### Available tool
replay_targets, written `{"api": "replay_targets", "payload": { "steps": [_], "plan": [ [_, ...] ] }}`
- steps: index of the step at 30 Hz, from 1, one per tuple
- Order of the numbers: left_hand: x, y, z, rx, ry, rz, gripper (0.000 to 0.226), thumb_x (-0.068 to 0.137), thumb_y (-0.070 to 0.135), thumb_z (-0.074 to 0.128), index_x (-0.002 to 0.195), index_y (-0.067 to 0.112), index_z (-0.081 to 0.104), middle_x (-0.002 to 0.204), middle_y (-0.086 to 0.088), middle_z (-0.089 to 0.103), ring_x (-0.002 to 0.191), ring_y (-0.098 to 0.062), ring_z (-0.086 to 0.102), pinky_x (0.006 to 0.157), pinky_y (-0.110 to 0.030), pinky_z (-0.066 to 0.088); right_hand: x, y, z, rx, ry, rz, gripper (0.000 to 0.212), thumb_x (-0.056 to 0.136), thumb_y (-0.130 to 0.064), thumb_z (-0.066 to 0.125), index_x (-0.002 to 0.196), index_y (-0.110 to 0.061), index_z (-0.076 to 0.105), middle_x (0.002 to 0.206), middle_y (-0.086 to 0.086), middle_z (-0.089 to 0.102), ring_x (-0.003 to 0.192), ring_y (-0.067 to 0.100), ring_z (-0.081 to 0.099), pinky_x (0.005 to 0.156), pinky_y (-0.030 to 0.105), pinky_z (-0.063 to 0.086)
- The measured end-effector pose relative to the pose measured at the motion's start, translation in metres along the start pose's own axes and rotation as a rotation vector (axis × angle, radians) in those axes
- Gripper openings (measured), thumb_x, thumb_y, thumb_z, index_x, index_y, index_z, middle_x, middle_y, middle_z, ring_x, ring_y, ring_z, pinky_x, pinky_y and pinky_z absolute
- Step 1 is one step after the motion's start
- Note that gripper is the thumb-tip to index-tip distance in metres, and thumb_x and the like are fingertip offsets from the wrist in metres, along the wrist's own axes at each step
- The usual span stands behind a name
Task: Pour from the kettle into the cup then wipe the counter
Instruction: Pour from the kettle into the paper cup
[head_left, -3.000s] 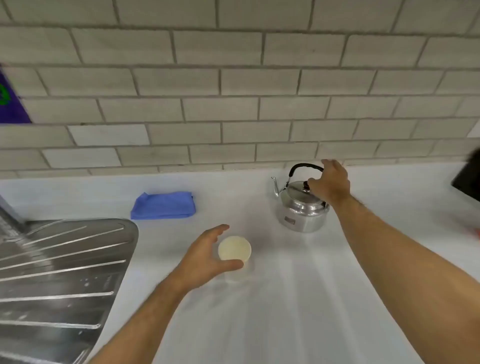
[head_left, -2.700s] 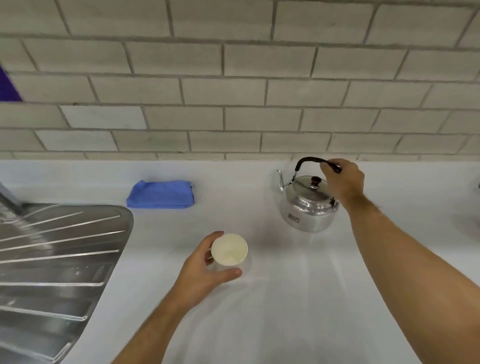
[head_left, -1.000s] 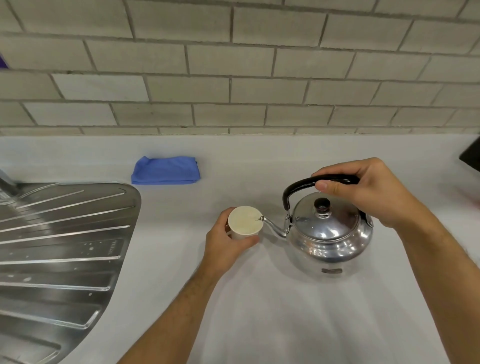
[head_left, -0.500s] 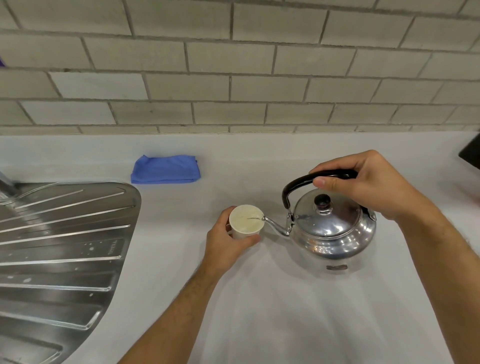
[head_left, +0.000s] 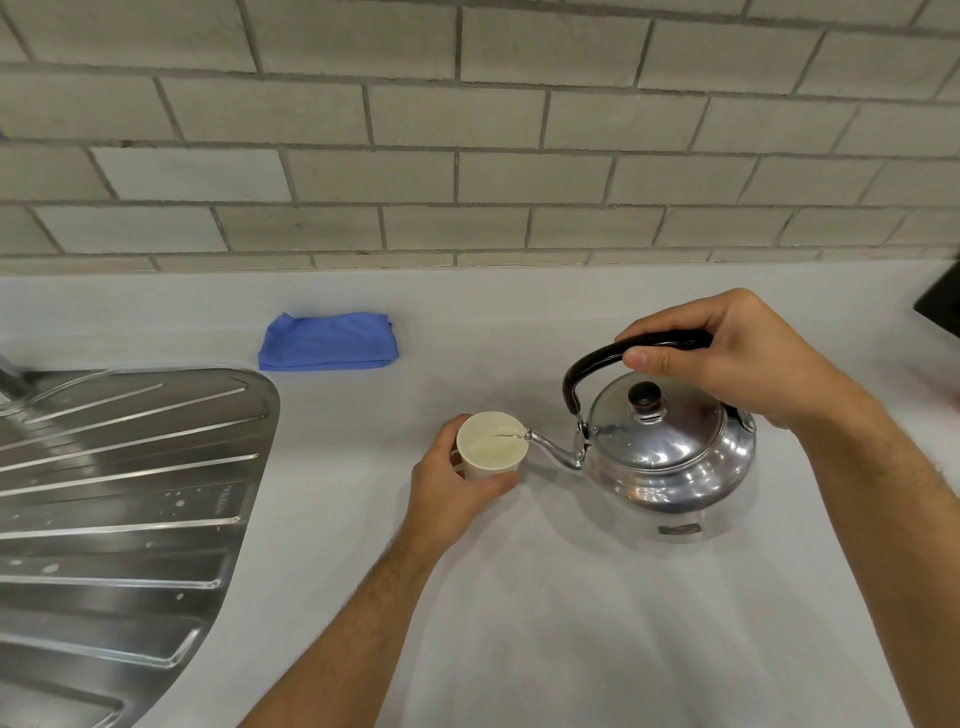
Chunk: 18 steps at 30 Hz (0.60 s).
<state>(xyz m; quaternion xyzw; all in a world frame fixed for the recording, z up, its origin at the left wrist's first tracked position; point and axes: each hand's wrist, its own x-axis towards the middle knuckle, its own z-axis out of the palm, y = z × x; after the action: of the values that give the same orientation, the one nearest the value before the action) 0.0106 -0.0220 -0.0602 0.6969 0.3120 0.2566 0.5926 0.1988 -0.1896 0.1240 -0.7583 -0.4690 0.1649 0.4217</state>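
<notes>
Pouring, frame centre: right hand (head_left: 748, 358) grips the kettle (head_left: 670, 452) handle, left hand (head_left: 452, 493) wraps the cup (head_left: 491, 451); keep the spout over the rim, tilting gently.

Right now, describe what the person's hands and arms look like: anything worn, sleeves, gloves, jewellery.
Both arms are bare as far as the picture shows: no sleeves in view. The left hand and the right hand wear no gloves, and no rings, watch or wristband show on the fingers or wrists. Both forearms carry hair. The right thumb's nail is short and unpainted.
</notes>
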Motion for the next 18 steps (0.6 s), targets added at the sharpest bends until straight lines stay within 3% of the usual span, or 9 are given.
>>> {"api": "replay_targets", "payload": {
  "steps": [14,18],
  "plan": [
    [0.0007,0.0004,-0.0005,-0.003,-0.008,-0.001,0.072,0.054,0.025,0.091,0.116,0.038,0.056,0.108,0.021,0.067,0.101,0.003,0.061,0.075,-0.011,0.050,0.0052,-0.0066,-0.0027,-0.053,-0.021,-0.022,0.018,0.075,-0.031,0.081,0.092,-0.037,0.079,0.090,-0.017,0.078,0.089,0.000,0.072,0.085,0.025,0.052],
    [0.0009,-0.0003,-0.0008,-0.001,-0.010,0.003,0.072,0.054,0.024,0.091,0.116,0.037,0.057,0.109,0.018,0.068,0.101,0.000,0.062,0.077,-0.015,0.051,0.0057,-0.0087,-0.0035,-0.055,-0.022,-0.020,0.025,0.068,-0.042,0.078,0.093,-0.037,0.079,0.090,-0.017,0.078,0.088,0.000,0.072,0.084,0.025,0.052]
  ]
}}
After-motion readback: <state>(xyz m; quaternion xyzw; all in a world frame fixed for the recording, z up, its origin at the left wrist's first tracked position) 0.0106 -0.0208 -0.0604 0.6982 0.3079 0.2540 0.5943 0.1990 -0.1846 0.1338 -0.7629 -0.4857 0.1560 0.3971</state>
